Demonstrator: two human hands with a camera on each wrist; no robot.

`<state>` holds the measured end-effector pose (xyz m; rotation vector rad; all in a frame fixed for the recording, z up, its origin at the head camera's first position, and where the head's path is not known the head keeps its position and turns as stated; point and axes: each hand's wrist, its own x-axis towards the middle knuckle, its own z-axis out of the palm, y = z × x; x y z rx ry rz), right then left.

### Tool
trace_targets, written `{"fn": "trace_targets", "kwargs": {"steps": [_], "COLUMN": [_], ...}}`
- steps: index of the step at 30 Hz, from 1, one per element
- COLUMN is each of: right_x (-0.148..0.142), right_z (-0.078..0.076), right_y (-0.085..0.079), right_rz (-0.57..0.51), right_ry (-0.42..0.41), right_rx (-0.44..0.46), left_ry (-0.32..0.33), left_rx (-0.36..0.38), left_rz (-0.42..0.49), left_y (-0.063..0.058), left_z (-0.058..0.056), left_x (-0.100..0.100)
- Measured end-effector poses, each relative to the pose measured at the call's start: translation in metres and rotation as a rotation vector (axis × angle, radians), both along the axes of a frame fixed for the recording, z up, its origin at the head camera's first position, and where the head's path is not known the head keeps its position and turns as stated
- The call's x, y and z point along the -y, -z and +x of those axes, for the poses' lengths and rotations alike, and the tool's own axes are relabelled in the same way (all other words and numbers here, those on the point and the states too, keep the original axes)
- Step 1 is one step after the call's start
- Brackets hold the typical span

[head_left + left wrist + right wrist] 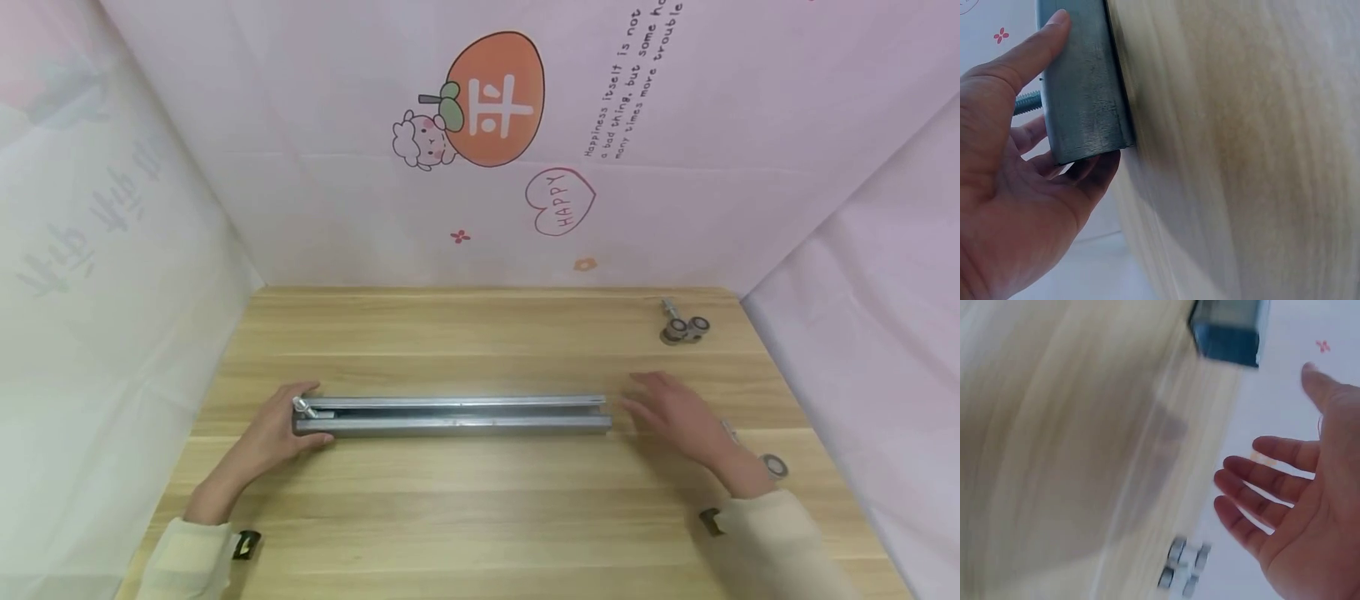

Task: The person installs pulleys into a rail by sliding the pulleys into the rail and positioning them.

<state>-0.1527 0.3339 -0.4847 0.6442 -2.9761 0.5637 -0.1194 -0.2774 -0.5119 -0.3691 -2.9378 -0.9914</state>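
A long metal channel rail (465,424) with a slot along its top lies across the wooden table. My left hand (272,432) grips its left end, thumb on the near side and fingers on the far side. A threaded bolt (305,407) sticks up out of the slot there; what it is fixed to inside the rail is mostly hidden. In the left wrist view, the thumb lies along the rail's wall (1088,94). Just beyond the rail's right end, my right hand (678,419) is held with fingers spread, touching nothing.
At the back right of the wooden table (450,517) lies a roller carriage (684,330) with small wheels and a bolt. Another wheeled piece (774,466) is partly hidden behind the right wrist. A printed white cloth (337,217) hangs behind the table, with pale cloth at both sides.
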Motion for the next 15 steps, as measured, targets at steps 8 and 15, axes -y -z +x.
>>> {"fn": "trace_targets", "kwargs": {"steps": [8,15], "right_x": [-0.052,-0.084], "right_z": [0.001,0.008], "right_y": [-0.006,-0.007], "right_rz": [0.119,0.258], "right_ry": [0.124,0.202], "right_rx": [0.056,0.132], "left_ry": [0.003,0.003], "left_rx": [-0.010,-0.023], "left_rz": [0.020,0.038], "left_y": [0.003,0.005], "left_z": [0.000,0.000], "left_x": [0.003,0.003]}}
